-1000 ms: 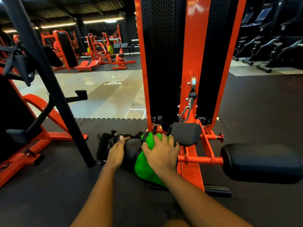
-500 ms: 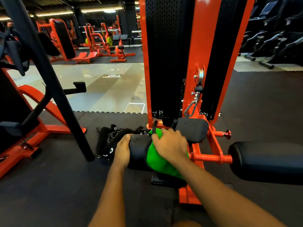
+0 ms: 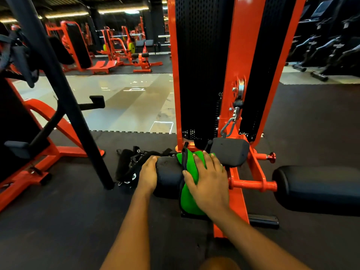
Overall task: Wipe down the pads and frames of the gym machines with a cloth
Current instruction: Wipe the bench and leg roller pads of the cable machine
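Open black floor mat (image 3: 58, 230) lies left; slanted black post (image 3: 64, 98) and orange frame (image 3: 235, 191) hem the roller pad (image 3: 168, 176).

Green cloth (image 3: 190, 199) draped over the black roller pad (image 3: 168, 177) beside orange frame (image 3: 236, 193)

A bright green cloth (image 3: 190, 199) is noted against a black roller pad (image 3: 168, 177). The machine frame (image 3: 236, 61) is painted orange-red, with black perforated panels (image 3: 196, 71) patterned in fine dots. The floor mat (image 3: 58, 221) is observed as dark grey, the tiled floor (image 3: 124, 102) beyond as glossy beige.
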Tool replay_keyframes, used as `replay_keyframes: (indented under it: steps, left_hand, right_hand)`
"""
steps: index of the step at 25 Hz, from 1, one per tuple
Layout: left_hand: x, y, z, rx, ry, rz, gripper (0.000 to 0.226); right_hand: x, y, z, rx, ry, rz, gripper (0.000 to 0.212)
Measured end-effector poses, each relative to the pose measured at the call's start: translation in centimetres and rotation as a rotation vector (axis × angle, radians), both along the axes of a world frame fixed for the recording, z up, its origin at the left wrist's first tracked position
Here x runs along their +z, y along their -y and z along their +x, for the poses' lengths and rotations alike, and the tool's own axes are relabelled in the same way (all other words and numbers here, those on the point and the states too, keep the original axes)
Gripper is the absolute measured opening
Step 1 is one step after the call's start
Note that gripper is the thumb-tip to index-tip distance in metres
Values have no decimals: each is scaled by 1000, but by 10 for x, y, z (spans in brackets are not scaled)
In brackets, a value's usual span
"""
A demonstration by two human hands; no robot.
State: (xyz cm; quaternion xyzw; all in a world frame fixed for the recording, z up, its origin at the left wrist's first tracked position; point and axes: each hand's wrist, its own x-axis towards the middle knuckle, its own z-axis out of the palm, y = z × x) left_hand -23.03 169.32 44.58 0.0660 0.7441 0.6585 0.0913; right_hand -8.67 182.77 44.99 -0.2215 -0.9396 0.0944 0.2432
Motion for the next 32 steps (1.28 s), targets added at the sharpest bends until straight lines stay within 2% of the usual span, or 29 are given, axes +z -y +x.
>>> replay_keyframes:
  steps: [4,7,12,17,21,23,24,25,26,27,28,30,32]
  left_hand:
    - [-2,-1,4,-33,-20,59,39]
    - [-2,-1,6,-7,-39,92,40]
    - [-1,-2,3,-15,-37,86,39]
    - [2,0,3,-21,-1,71,39]
    - [5,6,0,-108,151,41,55]
    - [18,11,5,-131,129,-82,68]
    - [31,14,12,-104,59,-170,76]
    - [38,12,19,8,-16,-227,77]
    - [46,7,29,162,-153,-266,68]
    - [54,-7,45,312,-297,-336,58]
    - [62,-23,63,367,-376,-466,52]
    - [71,-61,98,238,-395,-734,54]
    - [51,-87,108,148,-385,-911,57]
  right_hand:
    - [10,7,-17,-101,62,24,61]
    - [31,7,-39,-72,191,23,53]
    - [71,-3,-76,46,379,-215,55]
    - [30,38,-39,-31,134,31,52]
    - [34,56,-48,-55,148,-79,55]
    - [43,48,-59,43,103,-200,59]
    - [52,37,-58,105,19,-374,59]
    - [59,19,-53,138,-80,-559,55]
    - [60,-2,-48,109,-184,-671,46]
    - [56,-26,-44,39,-213,-703,37]
    - [48,-46,-39,-30,-148,-714,32]
    - [28,-64,-31,-44,86,-676,33]
    - [9,-61,-30,1,111,-612,34]
